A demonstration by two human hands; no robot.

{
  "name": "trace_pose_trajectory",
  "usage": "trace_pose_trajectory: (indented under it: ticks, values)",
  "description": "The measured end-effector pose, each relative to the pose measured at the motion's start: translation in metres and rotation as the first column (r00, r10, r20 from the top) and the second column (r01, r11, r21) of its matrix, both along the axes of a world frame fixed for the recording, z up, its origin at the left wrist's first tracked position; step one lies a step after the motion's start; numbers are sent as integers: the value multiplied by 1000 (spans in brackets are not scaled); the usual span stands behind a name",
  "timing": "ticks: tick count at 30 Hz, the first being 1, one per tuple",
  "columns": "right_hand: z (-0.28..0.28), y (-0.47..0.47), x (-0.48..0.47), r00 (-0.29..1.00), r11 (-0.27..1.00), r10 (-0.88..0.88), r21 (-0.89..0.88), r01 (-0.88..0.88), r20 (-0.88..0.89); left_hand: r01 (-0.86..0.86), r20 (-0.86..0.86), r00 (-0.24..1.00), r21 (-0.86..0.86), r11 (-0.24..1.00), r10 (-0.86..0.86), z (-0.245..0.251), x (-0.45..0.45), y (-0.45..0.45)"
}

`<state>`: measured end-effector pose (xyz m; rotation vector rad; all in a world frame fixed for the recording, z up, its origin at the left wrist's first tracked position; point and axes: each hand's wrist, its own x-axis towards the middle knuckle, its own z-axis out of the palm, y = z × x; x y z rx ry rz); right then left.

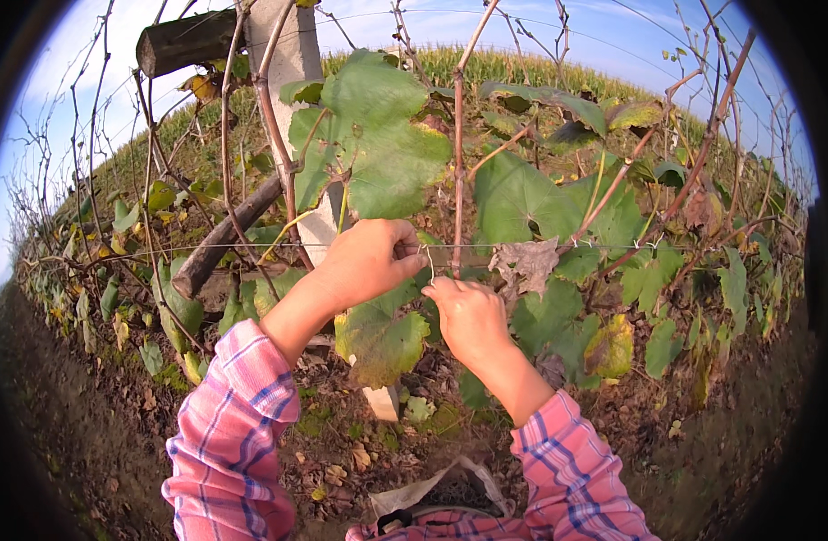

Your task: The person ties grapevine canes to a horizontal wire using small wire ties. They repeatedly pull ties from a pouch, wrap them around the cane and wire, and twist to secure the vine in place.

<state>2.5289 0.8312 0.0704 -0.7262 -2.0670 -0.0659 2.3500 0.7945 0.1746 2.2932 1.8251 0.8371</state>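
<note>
A thin white tie [432, 264] runs between my two hands, in front of the trellis wire [478, 246]. My left hand [370, 259] pinches its upper end at the wire between thumb and fingers. Just below and to the right, my right hand [469, 316] grips the lower end. An upright brown grapevine cane [458, 155] crosses the wire right behind the tie; whether the tie loops around it I cannot tell. A dry curled leaf [524, 266] hangs close above my right hand. Large green grape leaves [387, 128] stand above my left hand.
Behind the vines rises a concrete post [289, 64], with a wooden log [187, 42] at its top and a slanting wooden pole [228, 237] beside it. White ties [647, 242] hold canes to the wire at right. An open pale bag [414, 494] hangs at my waist.
</note>
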Motion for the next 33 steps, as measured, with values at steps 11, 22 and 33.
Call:
trace_pose_trajectory:
  ticks: [11,22,33]
  values:
    - [5,-8,0,1000,998,-6,-55,6,2,393,-734,657,532,750,176,-21,-12,-11]
    - [4,-10,0,1000,1000,-11,-25,11,2,32,-166,986,350,936,28,-2,-4,-2]
    - [5,-12,1,999,999,-26,-29,27,32,23,325,944,97,995,-54,-6,-3,13]
